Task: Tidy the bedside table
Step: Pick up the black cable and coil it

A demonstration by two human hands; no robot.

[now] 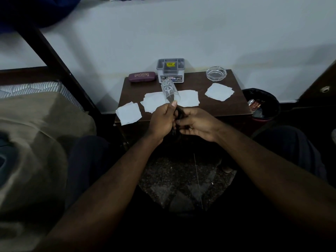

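Small dark-brown surface (pixel 214 106) against a white wall, bed to the left, bin (pixel 263 106) with wrappers low on the right. Scattered over the top: white paper squares in four loose lots — one (pixel 128 113) hanging over the near left corner, two overlapping stacks (pixel 151 104) (pixel 188 98) mid-surface, one (pixel 219 91) toward the right. One maroon glasses case (pixel 142 76) at the back left, gold lettering, second line reading "OPTICALS", the rest too blurred. One grey organiser (pixel 170 70) beside it, several compartments on top, yellow sticker with unreadable digits, "OPEL" legible on the front label. One clear glass ashtray (pixel 216 73) at the back right. One clear tumbler (pixel 169 92) with a cut pattern, tilted, base toward the wall, mouth toward the wearer, held above the middle stacks. Left hand (pixel 162 119) with grip closed on the tumbler's near end, thumb along the rim. Right hand (pixel 197 124) just beside it, fingers curled round something dark pressed at the mouth; cannot tell what it is. Both forearms bare.
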